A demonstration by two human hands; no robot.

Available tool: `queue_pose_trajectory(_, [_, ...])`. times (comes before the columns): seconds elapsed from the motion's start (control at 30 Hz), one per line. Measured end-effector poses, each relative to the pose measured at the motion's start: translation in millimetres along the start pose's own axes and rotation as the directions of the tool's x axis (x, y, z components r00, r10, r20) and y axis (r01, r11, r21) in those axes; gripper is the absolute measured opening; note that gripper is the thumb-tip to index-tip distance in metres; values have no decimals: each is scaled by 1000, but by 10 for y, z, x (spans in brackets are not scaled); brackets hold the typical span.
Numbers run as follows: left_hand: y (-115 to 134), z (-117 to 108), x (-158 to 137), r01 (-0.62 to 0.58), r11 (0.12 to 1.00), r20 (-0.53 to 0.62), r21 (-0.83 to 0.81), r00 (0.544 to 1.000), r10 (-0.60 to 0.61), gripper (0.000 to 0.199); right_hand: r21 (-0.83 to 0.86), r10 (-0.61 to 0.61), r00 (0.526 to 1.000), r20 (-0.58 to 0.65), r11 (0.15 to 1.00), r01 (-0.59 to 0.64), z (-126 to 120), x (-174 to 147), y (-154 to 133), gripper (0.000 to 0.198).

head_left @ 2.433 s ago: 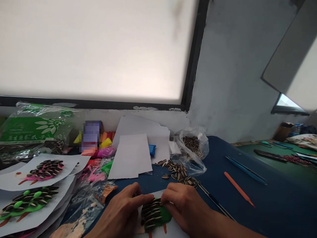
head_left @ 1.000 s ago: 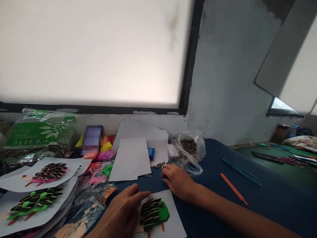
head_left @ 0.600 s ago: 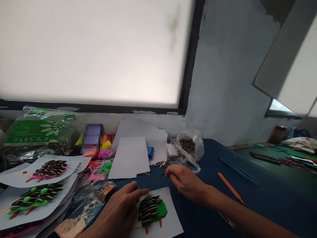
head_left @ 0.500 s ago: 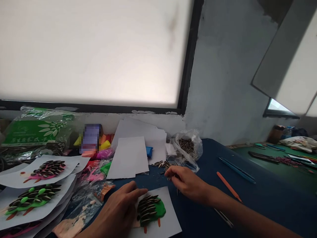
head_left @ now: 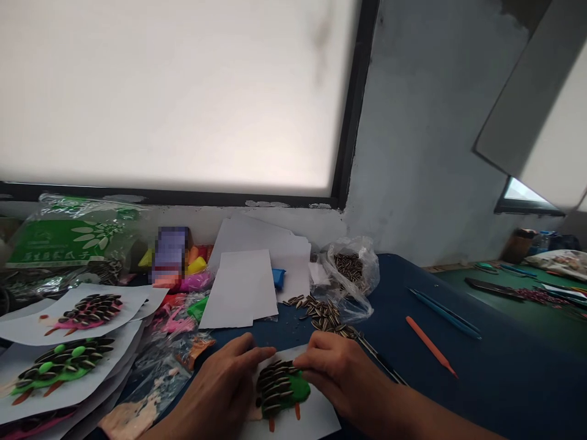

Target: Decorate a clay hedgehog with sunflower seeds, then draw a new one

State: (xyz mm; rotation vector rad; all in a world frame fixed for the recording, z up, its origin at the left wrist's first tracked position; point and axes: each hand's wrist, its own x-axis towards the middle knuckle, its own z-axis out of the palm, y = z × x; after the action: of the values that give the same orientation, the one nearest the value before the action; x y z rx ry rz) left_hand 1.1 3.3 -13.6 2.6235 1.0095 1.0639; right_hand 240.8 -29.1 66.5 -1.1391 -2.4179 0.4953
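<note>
Risks first. The striped dark seeds [head_left: 275, 391] are sitting in close rows on the left part of the rounded bright-green clay body [head_left: 300, 389]; if the right fingers are pressing too hard or catching a seed edge, I am judging that seeds could tilt or loosen and the soft-looking clay could dent. The white paper sheet [head_left: 318, 421] is lying on the dark-blue tabletop [head_left: 389, 284]; weak bracing from the left could be letting it slide or turn. The loose pile of striped seeds [head_left: 323, 313] and the slim dark-and-metallic tool [head_left: 384, 360] are lying just beyond the right hand, so a careless sweep of the wrist could be scattering or rolling them.

Hands. The left hand [head_left: 229, 382] is resting at the sheet's left side, index finger reaching towards its upper edge, the other fingers curling; its underside is hidden, so cannot tell what it is holding, if anything. The right hand [head_left: 339, 373] is bunching its fingertips narrowly at the clay's upper right edge, apparently touching it; cannot tell whether a seed is between them. The clay body is lying on the sheet, between the hands.
</note>
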Motion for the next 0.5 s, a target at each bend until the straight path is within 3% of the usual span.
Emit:
queue_pose_trajectory(0.1, [10, -17, 14, -32, 999, -29, -7, 999, 32, 44, 9, 21, 1000, 13, 1000, -21, 17, 1, -8, 23])
queue_pose_trajectory(0.27, [79, -90, 70, -1, 1000, 37, 6, 999, 1, 45, 17, 73, 996, -49, 997, -72, 59, 7, 79, 12])
queue_pose_trajectory(0.5, [75, -95, 67, 15, 1000, 51, -8, 999, -15, 44, 49, 72, 995, -75, 996, -69, 100, -2, 98, 17])
